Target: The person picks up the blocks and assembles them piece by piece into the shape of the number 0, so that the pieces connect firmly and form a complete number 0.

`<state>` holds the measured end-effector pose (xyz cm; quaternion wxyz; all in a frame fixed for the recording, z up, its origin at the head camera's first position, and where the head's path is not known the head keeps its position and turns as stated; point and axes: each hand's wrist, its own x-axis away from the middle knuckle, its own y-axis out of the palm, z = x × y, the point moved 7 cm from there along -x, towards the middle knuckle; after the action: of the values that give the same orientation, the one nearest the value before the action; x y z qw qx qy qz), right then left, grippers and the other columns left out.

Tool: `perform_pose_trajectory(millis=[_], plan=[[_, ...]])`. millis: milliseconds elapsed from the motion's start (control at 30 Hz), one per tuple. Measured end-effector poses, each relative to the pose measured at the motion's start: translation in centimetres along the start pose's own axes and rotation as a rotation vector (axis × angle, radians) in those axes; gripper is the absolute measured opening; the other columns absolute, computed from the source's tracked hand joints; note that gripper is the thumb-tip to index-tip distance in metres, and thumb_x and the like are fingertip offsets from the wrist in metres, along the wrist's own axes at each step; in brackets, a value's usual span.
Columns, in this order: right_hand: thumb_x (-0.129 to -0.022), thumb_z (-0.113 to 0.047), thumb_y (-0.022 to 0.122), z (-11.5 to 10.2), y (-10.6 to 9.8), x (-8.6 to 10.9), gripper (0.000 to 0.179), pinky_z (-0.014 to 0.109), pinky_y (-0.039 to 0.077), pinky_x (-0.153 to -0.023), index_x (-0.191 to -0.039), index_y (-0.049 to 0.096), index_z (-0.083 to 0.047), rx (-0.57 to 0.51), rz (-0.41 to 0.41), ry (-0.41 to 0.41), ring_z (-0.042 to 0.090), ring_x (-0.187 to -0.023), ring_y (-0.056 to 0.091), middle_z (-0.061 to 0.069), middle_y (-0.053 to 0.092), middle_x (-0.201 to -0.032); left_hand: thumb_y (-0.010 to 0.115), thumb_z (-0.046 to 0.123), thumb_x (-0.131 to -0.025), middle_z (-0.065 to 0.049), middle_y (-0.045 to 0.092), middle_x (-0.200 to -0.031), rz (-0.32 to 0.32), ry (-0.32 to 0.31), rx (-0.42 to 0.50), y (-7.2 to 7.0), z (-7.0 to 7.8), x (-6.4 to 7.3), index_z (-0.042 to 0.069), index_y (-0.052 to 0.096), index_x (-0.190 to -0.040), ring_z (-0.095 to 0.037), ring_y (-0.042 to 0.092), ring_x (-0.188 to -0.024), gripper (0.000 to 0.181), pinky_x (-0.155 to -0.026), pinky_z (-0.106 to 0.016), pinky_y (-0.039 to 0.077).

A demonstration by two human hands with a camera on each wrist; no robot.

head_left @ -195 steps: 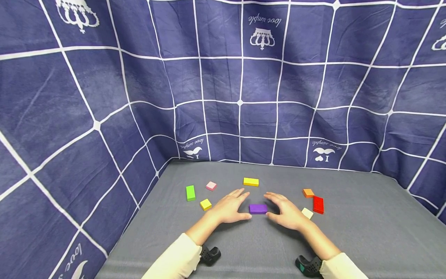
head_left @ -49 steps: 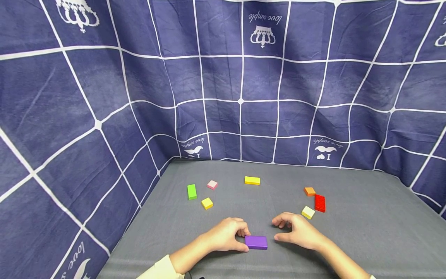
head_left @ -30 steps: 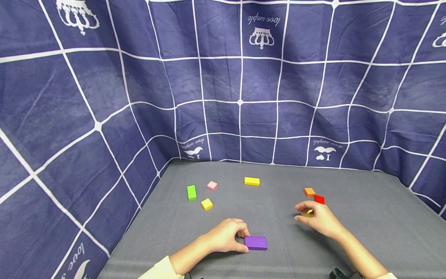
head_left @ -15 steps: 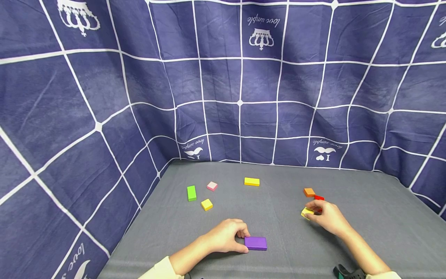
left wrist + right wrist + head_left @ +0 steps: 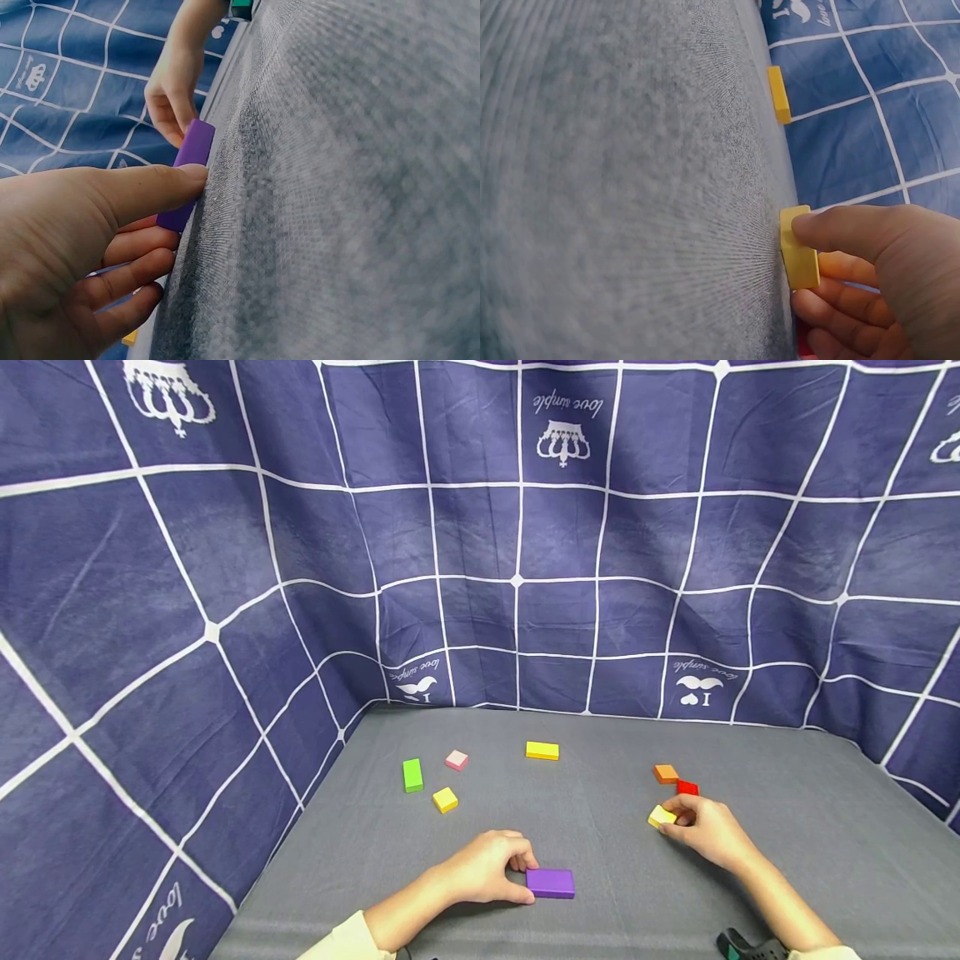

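Head view: right hand, free before, pinches pale-yellow block.

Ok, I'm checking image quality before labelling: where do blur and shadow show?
Left wrist view: the grey woven cloth surface blurs across the right, while the rectangular purple block has clearer edges; right wrist view: that cloth blurs at left, the square pale yellow block looking crisper; head view: a soft shadow lies beneath the left hand.
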<state>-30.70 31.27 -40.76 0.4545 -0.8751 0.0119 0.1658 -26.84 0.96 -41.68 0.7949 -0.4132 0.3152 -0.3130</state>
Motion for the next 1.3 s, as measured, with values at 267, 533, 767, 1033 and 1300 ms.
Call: perform_pose_trajectory(millis=[267, 533, 767, 1033, 1300], plan=[[-0.073, -0.01, 0.082, 0.2, 0.1, 0.0, 0.025, 0.024, 0.045, -0.059, -0.094, 0.069, -0.003, -0.003, 0.004, 0.009, 0.005, -0.068, 0.054, -0.003, 0.062, -0.075, 0.087, 0.021, -0.071, 0.013, 0.059, -0.083, -0.003, -0.004, -0.001, 0.1, -0.2, 0.0, 0.014, 0.067, -0.091, 0.006, 0.053, -0.077, 0.028, -0.071, -0.006, 0.041], [-0.073, -0.012, 0.083, 0.5, 0.2, 0.1, 0.027, 0.024, 0.044, -0.059, -0.095, 0.069, -0.002, -0.004, 0.013, 0.026, 0.005, -0.068, 0.054, -0.003, 0.062, -0.076, 0.087, 0.021, -0.071, 0.013, 0.059, -0.083, -0.006, -0.009, 0.005, 0.1, -0.2, -0.1, 0.015, 0.067, -0.091, 0.006, 0.053, -0.077, 0.028, -0.071, -0.007, 0.041], [-0.074, -0.014, 0.083, 0.7, 0.3, 0.1, 0.029, 0.024, 0.044, -0.059, -0.095, 0.07, -0.002, -0.008, 0.016, 0.03, 0.005, -0.068, 0.054, -0.003, 0.062, -0.077, 0.087, 0.021, -0.071, 0.013, 0.059, -0.084, -0.003, -0.007, 0.005, 0.1, -0.2, 0.0, 0.015, 0.067, -0.091, 0.006, 0.054, -0.077, 0.029, -0.071, -0.007, 0.041], [-0.073, -0.012, 0.083, 0.1, 0.5, 0.2, 0.027, 0.023, 0.044, -0.058, -0.095, 0.07, -0.003, -0.05, 0.023, 0.037, 0.003, -0.066, 0.054, -0.003, 0.062, -0.074, 0.087, 0.021, -0.071, 0.013, 0.059, -0.084, -0.003, -0.008, 0.003, 0.0, -0.2, 0.0, 0.014, 0.067, -0.091, 0.006, 0.054, -0.077, 0.028, -0.071, -0.007, 0.041], [-0.073, -0.012, 0.083, -1.2, 1.3, 0.0, 0.028, 0.023, 0.045, -0.059, -0.096, 0.07, -0.002, -0.1, -0.011, 0.03, 0.004, -0.066, 0.055, -0.003, 0.062, -0.074, 0.086, 0.022, -0.072, 0.013, 0.059, -0.084, -0.008, -0.007, 0.004, 0.1, -0.2, 0.0, 0.014, 0.067, -0.092, 0.006, 0.053, -0.078, 0.028, -0.072, -0.007, 0.041]])
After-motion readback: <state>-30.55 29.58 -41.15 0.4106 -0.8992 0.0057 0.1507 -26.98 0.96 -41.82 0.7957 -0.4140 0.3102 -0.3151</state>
